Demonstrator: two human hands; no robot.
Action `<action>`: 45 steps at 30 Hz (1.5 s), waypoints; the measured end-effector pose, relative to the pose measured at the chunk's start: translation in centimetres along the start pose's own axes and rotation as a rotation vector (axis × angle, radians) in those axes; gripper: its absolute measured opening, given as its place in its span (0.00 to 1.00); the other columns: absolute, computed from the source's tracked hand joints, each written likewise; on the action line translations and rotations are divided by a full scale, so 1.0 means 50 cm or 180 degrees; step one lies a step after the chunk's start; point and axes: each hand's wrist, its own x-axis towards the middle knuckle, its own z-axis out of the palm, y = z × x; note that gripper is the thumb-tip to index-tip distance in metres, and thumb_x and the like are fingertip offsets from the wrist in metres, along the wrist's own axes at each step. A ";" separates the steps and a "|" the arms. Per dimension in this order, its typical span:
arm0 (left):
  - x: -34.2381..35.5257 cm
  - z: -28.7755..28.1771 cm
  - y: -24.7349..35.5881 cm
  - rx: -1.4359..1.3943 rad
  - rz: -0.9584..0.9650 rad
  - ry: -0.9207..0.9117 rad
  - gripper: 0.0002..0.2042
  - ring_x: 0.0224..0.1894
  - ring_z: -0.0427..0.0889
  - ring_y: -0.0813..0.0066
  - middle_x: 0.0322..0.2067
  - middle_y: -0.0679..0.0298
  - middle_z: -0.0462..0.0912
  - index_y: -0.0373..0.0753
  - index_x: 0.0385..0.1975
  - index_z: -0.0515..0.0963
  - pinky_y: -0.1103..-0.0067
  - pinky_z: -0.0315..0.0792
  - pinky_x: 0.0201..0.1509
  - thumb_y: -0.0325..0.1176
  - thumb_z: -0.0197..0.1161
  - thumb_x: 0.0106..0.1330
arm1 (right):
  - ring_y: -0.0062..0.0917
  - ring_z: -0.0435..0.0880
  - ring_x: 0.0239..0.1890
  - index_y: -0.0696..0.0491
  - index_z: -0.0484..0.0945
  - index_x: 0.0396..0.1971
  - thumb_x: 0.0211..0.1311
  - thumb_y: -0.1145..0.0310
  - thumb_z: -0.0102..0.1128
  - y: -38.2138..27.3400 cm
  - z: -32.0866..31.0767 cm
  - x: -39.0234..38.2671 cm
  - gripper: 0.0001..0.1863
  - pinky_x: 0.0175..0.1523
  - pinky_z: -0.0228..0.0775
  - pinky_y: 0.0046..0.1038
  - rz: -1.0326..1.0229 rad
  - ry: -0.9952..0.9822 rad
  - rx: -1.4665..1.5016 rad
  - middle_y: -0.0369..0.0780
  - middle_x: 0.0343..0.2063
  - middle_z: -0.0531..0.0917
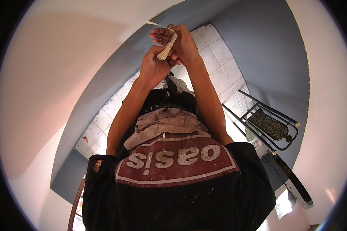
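Observation:
A flattened roll of pale tape [165, 52] is held high in front of my body, with a narrow white strip [160, 25] trailing off it to the upper left. My left hand [153, 66] is closed on the lower end of the roll, the thumb along its near side and the fingertips showing past it. Beside it, my right hand [186, 45] has its fingers curled around the upper part, where the strip crosses the palm. Part of the strip's contact with the right fingers is hard to make out.
Ahead, a blue-grey lower wall [104, 77] meets a cream upper wall [54, 69]. White floor tiles [221, 54] run to the wall's foot. On the right lies a black metal-framed chair [268, 123] with a patterned cushion. A window [79, 208] shows at the lower left.

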 end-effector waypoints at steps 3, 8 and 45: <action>0.003 0.004 -0.005 -0.0060 0.0005 0.0041 0.12 0.37 0.72 0.71 0.28 0.68 0.70 0.41 0.33 0.73 0.67 0.68 0.51 0.40 0.47 0.74 | 0.40 0.84 0.54 0.58 0.69 0.42 0.69 0.59 0.40 -0.004 -0.001 -0.004 0.17 0.54 0.82 0.37 -0.0031 0.0000 -0.0050 0.52 0.49 0.83; 0.008 0.004 -0.009 -0.0051 -0.0010 0.0000 0.12 0.37 0.72 0.71 0.28 0.67 0.70 0.41 0.33 0.73 0.67 0.68 0.51 0.40 0.46 0.74 | 0.40 0.84 0.53 0.58 0.69 0.42 0.69 0.60 0.39 -0.012 0.001 -0.010 0.16 0.52 0.83 0.37 -0.0094 0.0031 -0.0039 0.52 0.48 0.83; 0.033 0.019 -0.043 -0.0040 -0.0229 -0.0041 0.11 0.36 0.73 0.69 0.28 0.64 0.72 0.38 0.37 0.75 0.67 0.70 0.51 0.38 0.49 0.72 | 0.37 0.81 0.54 0.60 0.73 0.49 0.69 0.55 0.37 -0.030 -0.040 -0.041 0.25 0.58 0.78 0.35 -0.0162 0.0145 -0.0209 0.51 0.54 0.81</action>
